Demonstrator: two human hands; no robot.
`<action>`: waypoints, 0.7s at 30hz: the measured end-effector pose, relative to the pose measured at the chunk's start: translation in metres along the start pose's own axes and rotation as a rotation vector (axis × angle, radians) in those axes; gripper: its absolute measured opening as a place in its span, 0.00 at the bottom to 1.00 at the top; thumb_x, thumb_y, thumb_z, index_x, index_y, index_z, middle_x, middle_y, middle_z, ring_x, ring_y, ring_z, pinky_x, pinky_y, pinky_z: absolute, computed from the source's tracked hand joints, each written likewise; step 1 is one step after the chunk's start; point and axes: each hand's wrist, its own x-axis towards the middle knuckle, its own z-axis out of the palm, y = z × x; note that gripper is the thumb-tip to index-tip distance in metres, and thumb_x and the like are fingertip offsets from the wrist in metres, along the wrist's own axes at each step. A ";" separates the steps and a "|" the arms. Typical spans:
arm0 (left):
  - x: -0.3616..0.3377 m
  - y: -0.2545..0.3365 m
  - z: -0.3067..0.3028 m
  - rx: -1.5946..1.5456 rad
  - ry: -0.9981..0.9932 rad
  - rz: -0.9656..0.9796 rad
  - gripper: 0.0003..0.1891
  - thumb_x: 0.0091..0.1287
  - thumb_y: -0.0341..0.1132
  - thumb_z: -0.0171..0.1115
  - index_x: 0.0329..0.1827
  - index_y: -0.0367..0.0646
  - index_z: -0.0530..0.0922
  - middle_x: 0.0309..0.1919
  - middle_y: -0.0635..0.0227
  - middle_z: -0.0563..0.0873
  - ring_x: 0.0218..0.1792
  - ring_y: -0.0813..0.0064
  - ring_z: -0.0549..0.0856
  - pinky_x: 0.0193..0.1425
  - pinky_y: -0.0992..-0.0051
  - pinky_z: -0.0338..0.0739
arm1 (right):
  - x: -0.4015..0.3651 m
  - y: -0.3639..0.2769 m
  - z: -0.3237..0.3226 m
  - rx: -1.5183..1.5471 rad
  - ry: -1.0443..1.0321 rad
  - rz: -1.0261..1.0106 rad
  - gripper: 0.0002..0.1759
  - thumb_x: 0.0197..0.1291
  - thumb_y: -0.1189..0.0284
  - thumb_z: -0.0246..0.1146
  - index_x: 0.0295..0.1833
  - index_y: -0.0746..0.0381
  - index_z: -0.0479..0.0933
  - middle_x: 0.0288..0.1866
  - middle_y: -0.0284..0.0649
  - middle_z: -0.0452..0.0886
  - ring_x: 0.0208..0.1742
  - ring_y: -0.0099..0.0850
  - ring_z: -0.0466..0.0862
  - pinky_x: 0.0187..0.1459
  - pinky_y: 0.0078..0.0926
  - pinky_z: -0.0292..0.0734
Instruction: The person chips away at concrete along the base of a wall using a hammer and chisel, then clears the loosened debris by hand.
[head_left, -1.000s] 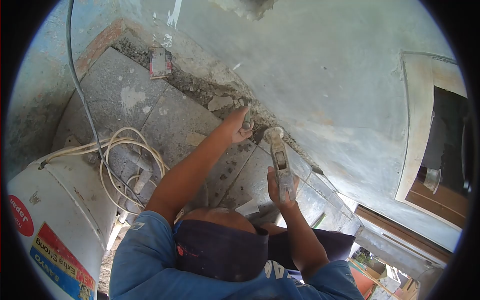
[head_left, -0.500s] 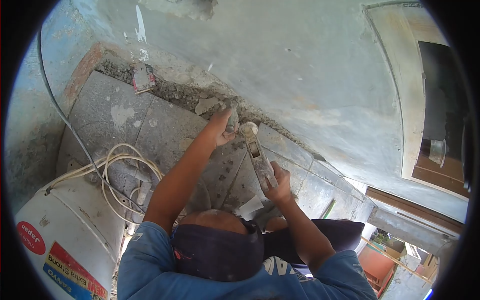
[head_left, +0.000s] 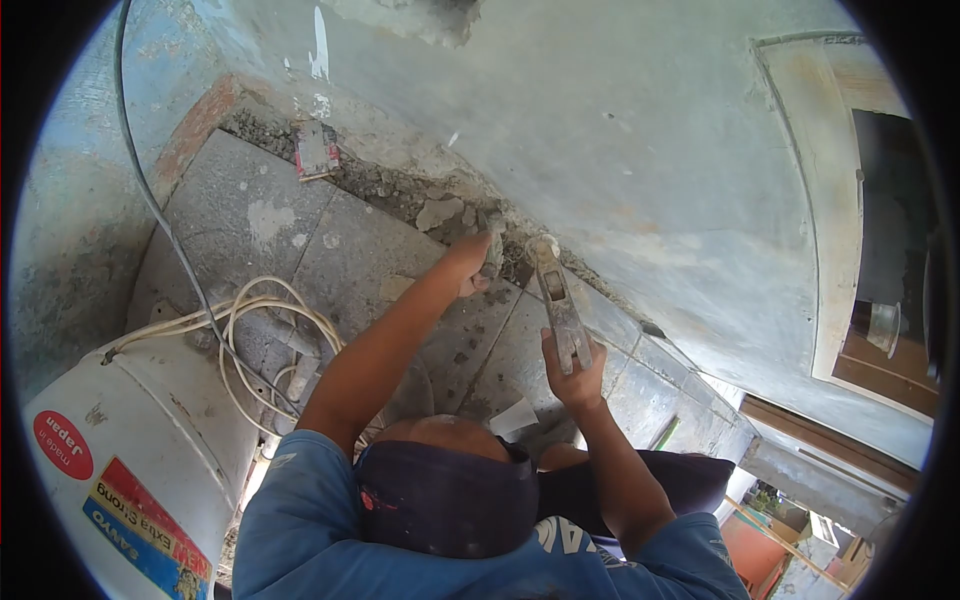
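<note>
My left hand is closed around a grey, dusty chisel. Its lower end stands in the rubble-filled gap along the foot of the wall. Just to the right, my right hand grips the near end of a dusty hammer with a rectangular slot in it. The hammer's pale, rounded head is raised beside the chisel, apart from it. A loose chunk of mortar lies in the gap to the left of my left hand.
Grey floor tiles border the gap, and the plastered wall rises behind it. A crushed packet rests at the gap's edge. Left stand a white tank and coiled cream cables; a dark cable hangs across.
My right hand has drawn the hammer a little to the right, away from the chisel. The chisel stays in my left hand at the gap. The whole view has shifted slightly.
</note>
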 end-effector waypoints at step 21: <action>-0.112 0.059 -0.040 0.314 -0.106 0.544 0.16 0.71 0.46 0.49 0.34 0.42 0.75 0.15 0.70 0.76 0.14 0.81 0.72 0.19 0.77 0.65 | 0.028 -0.080 -0.033 -0.261 -0.197 -0.456 0.16 0.43 0.69 0.72 0.38 0.59 0.75 0.27 0.43 0.80 0.26 0.45 0.82 0.26 0.37 0.75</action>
